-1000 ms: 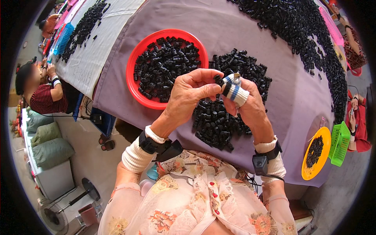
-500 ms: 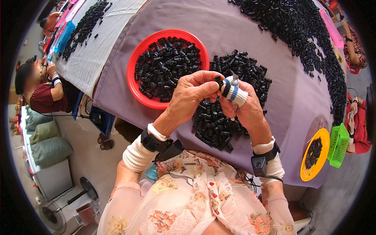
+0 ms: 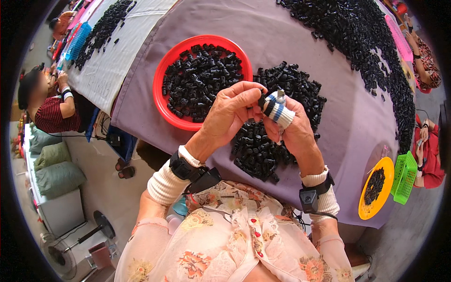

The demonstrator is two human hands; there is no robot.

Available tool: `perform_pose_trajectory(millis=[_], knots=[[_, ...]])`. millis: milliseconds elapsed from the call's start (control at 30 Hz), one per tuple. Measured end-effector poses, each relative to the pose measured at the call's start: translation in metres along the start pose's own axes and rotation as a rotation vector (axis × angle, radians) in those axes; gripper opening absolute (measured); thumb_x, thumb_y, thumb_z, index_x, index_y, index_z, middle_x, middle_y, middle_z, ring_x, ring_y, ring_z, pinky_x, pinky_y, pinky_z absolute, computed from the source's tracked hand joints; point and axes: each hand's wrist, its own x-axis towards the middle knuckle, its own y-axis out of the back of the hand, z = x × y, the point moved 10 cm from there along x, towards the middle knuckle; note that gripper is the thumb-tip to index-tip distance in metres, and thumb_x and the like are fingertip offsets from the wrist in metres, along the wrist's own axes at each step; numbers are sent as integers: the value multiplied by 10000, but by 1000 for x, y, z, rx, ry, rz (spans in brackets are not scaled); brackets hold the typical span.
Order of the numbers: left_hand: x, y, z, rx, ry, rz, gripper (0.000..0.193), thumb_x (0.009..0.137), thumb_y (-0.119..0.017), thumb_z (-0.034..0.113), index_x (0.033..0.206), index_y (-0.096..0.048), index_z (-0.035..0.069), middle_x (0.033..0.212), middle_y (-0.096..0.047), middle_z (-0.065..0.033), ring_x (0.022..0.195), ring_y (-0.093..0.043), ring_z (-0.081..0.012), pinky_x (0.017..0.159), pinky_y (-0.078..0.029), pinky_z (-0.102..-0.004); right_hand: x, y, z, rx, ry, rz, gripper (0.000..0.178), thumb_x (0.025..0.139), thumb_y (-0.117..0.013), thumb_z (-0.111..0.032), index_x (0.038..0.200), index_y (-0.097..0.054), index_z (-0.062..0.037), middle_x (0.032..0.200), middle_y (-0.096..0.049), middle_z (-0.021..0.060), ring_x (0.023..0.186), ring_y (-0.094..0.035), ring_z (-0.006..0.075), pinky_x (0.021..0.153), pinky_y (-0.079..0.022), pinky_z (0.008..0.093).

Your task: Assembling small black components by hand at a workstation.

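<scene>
My left hand (image 3: 229, 110) pinches a small black plastic part (image 3: 262, 97) between thumb and forefinger. Close against it, my right hand (image 3: 298, 136) has its fingers curled in, with a white and blue striped knit finger sleeve (image 3: 280, 112) on one finger. A small greyish piece (image 3: 280, 94) shows at the sleeve's tip. What the right fingers grip is hidden. Below both hands spreads a pile of small black parts (image 3: 300, 84) on the mauve tablecloth. A red basin (image 3: 159, 96) full of similar black pieces (image 3: 202, 80) stands left of the pile.
A long heap of black parts (image 3: 357, 42) covers the far right of the table. At the right edge are a yellow plate (image 3: 388, 176) with small dark bits and a green basket (image 3: 405, 178). Co-workers sit at left (image 3: 58, 113) and right (image 3: 427, 155). A fan (image 3: 58, 256) stands lower left.
Both hands stay together over the pile, with only slight finger movement around the black part. The whole view has shifted a little.
</scene>
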Motion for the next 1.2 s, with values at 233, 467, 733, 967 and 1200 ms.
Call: perform_pose_trajectory(millis=[233, 467, 733, 967, 1200], knots=[[-1, 1, 3, -111, 3, 39, 209, 882, -554, 120, 1048, -570, -7, 805, -613, -62, 649, -579, -119, 617, -490, -266, -1, 9, -14, -387, -20, 45, 208, 795, -649, -258, 821, -574, -66, 552, -480, -31, 416, -416, 35, 367, -291, 193], [-6, -10, -1, -92, 62, -1, 274, 914, -505, 161, 1113, -534, -25, 843, -617, -62, 713, -589, -97, 620, -500, -227, 5, 0, -32, -768, 15, -10, 365, 684, -752, -345, 788, -569, -47, 612, -515, -24, 523, -466, 59, 458, -367, 233], [-8, -7, -3, -40, 75, 75, 225, 902, -533, 145, 1052, -572, -19, 865, -607, -50, 678, -566, -85, 628, -507, -235, 5, -5, -36, -818, 16, -63, 388, 675, -755, -352, 809, -593, -26, 641, -536, 5, 590, -480, 85, 532, -395, 258], [-9, -5, -3, -1, 71, 102, 212, 895, -548, 143, 1036, -586, -11, 871, -606, -39, 690, -557, -76, 613, -504, -227, 6, -6, -35, -862, 19, -94, 385, 679, -748, -344, 808, -594, -16, 631, -537, 19, 584, -482, 101, 538, -402, 273], [-9, -3, -6, 34, 79, 46, 234, 913, -509, 155, 1075, -552, -9, 935, -617, -71, 795, -599, -108, 689, -528, -266, 7, -5, -33, -883, 105, -125, 375, 685, -743, -344, 804, -597, -20, 620, -530, 16, 578, -478, 101, 539, -401, 275]])
